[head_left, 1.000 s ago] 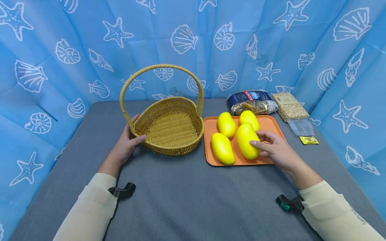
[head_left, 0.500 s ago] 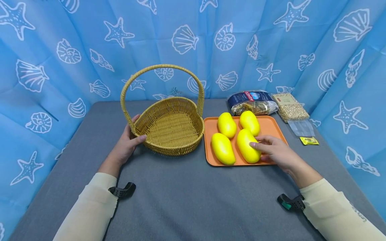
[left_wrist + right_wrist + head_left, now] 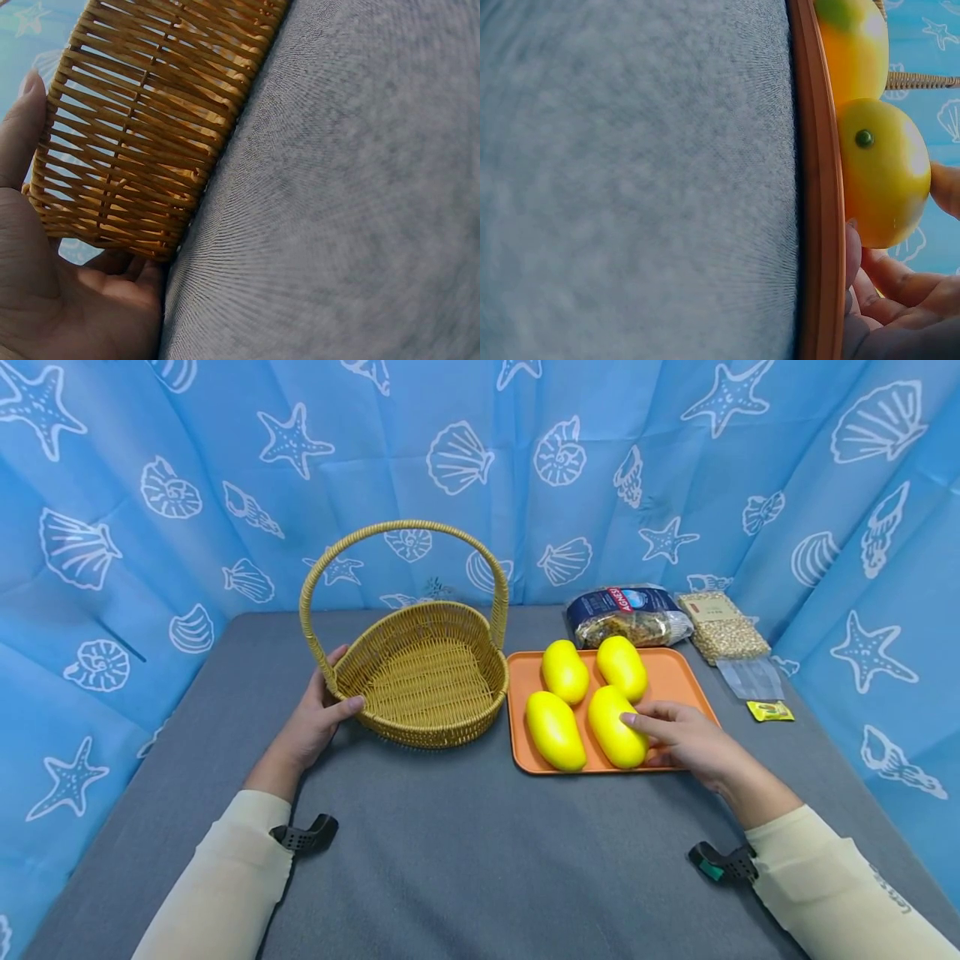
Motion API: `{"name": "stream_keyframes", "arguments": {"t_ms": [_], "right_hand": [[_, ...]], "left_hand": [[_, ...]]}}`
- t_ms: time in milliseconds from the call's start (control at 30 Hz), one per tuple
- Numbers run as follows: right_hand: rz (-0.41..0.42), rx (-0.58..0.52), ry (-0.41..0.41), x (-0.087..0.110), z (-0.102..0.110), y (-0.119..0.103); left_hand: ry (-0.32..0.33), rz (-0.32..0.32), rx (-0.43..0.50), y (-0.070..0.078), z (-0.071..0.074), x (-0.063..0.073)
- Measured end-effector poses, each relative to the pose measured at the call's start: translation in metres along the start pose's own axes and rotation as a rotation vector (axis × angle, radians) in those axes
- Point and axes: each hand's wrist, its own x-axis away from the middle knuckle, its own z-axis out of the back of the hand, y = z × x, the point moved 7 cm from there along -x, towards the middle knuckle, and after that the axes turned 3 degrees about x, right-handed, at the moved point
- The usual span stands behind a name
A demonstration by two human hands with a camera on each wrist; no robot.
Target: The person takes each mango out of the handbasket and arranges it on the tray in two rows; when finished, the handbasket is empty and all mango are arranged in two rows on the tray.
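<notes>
My left hand point(image 3: 311, 722) grips the left side of a wicker basket point(image 3: 480, 727) with a tall arched handle, thumb over the rim and fingers outside. In the left wrist view the woven wall point(image 3: 150, 112) lies against that hand, and no fruit is inside the basket. To the right, several yellow mangoes, among them the front left mango point(image 3: 555, 732), sit on an orange tray point(image 3: 678, 668). My right hand point(image 3: 686, 739) holds the front right mango point(image 3: 617, 728), thumb on top and fingers at its right side. The right wrist view shows this mango point(image 3: 885, 176) resting on the tray, its stem end facing the camera.
Behind the tray lies a bag of pasta point(image 3: 626, 614). Right of it are a bag of pale grains or beans point(image 3: 723, 631) and a small yellow packet point(image 3: 769, 710). A blue curtain point(image 3: 480, 460) with sea shapes surrounds the grey table point(image 3: 480, 860).
My right hand has lowered the front right mango a little, toward the tray's front edge, where it now rests. My left hand and the basket have stayed in place.
</notes>
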Motion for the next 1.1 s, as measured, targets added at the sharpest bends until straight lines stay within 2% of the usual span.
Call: {"name": "stream_keyframes", "arguments": {"t_ms": [400, 867, 1100], "right_hand": [[-0.028, 0.039, -0.007, 0.0036, 0.0011, -0.002], [-0.019, 0.158, -0.025, 0.0078, 0.0046, -0.0025], [-0.028, 0.163, -0.047, 0.0092, 0.0044, -0.002]], "left_hand": [[0.005, 0.016, -0.003, 0.0005, -0.0002, 0.0013], [-0.001, 0.01, -0.011, 0.0005, -0.0009, 0.0013], [-0.004, 0.001, -0.003, 0.0007, -0.0009, 0.0011]]}}
